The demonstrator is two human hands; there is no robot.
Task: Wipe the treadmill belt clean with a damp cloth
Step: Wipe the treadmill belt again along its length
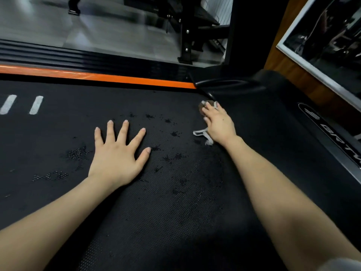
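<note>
Right hand (219, 126) lies palm down on the cloth (201, 133), right of center in the frame. The grip covers most of the cloth and presses it onto the belt. Fingers lie over a bunched part at the far end. Cannot tell if they curl round it or just push flat. A pale strip of cloth sticks out on the thumb side near the wrist, and another bit shows past the fingertips.

The cloth sits on the treadmill belt (175, 202) at its right end, just beside the black motor cover (273, 114).

Left hand (119, 153) is flat on the belt at center frame. All 5 fingers are spread and straight, palm down, holding nothing. It is well apart from the cloth. Both forearms come in bare from the lower corners.

The belt is black and textured. Dark wet patches (78, 153) are scattered around and between the 2 hands. 2 white dashes (36, 104) are printed on the belt at the left edge of the frame.

An orange strip (117, 77) runs along the far side of the belt, with a black ribbed side rail (58, 53) beyond it. The motor cover carries a logo band (332, 132) at right, lettering only partly in view.

Grey floor (58, 22) fills the upper left, blurred. A black metal frame (187, 42) stands at upper center. Upper right shows a wood panel (283, 63) and a white-framed glossy panel (322, 45).
</note>
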